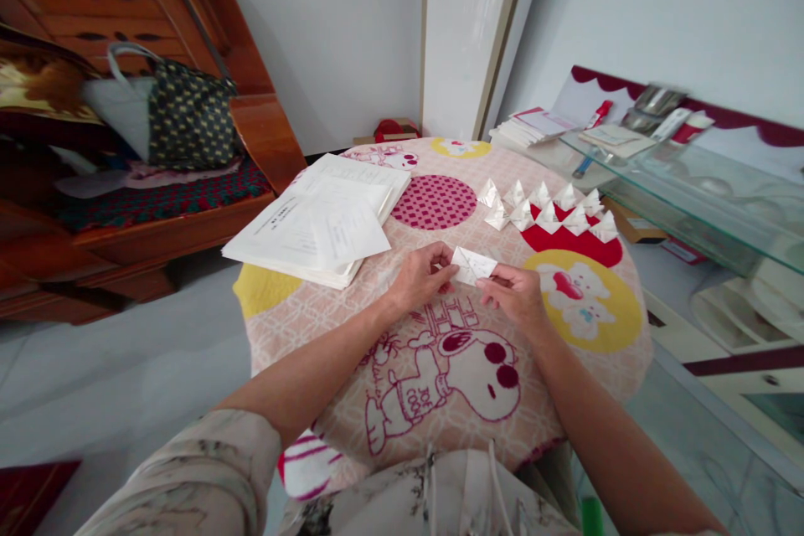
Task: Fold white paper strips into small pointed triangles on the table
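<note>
Both hands meet over the middle of a round table [301, 314] covered with a pink cartoon-print cloth. My left hand [420, 277] pinches the left edge of a small folded white paper piece [472, 265]. Its right edge is gripped by my right hand [515, 295], fingers curled. The piece shows diagonal creases and lies just above the cloth. Beyond it, several finished folded white paper shapes [548, 209] lie in two rows on the cloth. A stack of white paper sheets [323, 222] rests at the table's left side.
A wooden bench [207, 218] with a dotted bag [188, 113] stands at the left. A tall white appliance [461, 29] is behind the table. At the right, a glass shelf [703, 193] holds books, papers and small items. The floor is pale grey.
</note>
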Tool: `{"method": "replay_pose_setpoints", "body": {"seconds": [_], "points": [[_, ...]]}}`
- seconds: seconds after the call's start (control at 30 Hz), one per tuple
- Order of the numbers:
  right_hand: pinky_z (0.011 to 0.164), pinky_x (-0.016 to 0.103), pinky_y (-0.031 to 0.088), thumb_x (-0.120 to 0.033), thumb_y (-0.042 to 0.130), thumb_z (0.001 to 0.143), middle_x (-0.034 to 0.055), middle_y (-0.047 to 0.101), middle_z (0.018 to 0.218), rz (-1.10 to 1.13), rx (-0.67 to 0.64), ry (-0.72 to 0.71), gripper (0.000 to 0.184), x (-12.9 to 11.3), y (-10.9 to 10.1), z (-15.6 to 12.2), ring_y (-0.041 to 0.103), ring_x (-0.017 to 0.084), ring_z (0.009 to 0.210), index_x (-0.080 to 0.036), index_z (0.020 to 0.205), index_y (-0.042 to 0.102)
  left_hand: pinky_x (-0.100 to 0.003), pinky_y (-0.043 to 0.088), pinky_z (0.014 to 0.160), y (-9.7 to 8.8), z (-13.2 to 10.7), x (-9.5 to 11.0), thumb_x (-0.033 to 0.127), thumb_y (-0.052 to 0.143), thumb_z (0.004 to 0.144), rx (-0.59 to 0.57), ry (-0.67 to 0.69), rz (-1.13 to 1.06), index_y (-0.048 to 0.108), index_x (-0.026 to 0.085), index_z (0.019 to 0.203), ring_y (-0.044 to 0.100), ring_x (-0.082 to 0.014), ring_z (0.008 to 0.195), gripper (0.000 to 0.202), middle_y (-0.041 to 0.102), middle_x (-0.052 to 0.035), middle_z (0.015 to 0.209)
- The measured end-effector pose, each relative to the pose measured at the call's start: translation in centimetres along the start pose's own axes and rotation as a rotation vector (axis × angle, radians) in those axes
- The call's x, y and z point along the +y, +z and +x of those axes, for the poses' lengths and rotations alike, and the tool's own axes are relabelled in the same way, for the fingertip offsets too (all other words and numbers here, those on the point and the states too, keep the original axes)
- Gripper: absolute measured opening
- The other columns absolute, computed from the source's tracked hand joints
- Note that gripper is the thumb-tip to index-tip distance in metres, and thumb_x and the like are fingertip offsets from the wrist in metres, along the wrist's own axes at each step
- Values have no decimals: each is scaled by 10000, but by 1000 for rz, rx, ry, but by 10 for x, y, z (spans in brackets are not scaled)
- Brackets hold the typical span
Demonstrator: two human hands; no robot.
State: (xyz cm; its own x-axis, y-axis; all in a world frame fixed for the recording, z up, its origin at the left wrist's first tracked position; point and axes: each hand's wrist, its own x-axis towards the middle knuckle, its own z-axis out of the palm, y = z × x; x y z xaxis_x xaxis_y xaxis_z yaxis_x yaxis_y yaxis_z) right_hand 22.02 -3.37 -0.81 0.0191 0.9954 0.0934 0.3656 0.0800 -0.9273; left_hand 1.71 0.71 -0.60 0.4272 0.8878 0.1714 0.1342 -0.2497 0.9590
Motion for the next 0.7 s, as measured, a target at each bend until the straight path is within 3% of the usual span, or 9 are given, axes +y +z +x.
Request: {"method": "replay_pose_setpoints", "body": {"seconds": [0.13,0.27,0.4,0.57,0.7], "points": [[517,273,434,-368,659,811,26,644,575,-136,45,-184,230,0,-1,-1,560,154,515,-174,697,711,-211,442,555,1,-3,4,184,572,864,-6,76,227,573,170,888,584,-97,565,28,597,35,697],[719,315,504,-188,570,842,75,730,882,-357,74,-474,202,3,0,-4,647,206,794,-199,863,771,-238,452,671,-1,-3,2,44,547,770,16,242,531,626,167,864,567,-118,688,174,617,0,790],[789,339,481,-66,553,810,83,709,898,-612,-15,-688,281,8,5,-7,604,219,853,-214,884,781,-272,471,737,-6,-3,-7,16,531,765,-66,312,683,646,152,835,584,-162,796,191,627,-48,848],[784,346,469,-26,560,790,85,673,876,-699,-205,-773,265,11,10,-9,569,222,849,-197,829,758,-301,491,845,-18,-8,-9,10,478,836,-281,326,725,702,149,878,618,-187,925,267,675,-80,947],[811,364,481,-28,559,804,95,668,905,-640,-261,-783,259,11,10,-9,580,235,893,-188,855,756,-299,492,873,-24,-15,-2,12,482,838,-300,318,676,724,147,898,638,-180,954,284,688,-86,1018]]}}
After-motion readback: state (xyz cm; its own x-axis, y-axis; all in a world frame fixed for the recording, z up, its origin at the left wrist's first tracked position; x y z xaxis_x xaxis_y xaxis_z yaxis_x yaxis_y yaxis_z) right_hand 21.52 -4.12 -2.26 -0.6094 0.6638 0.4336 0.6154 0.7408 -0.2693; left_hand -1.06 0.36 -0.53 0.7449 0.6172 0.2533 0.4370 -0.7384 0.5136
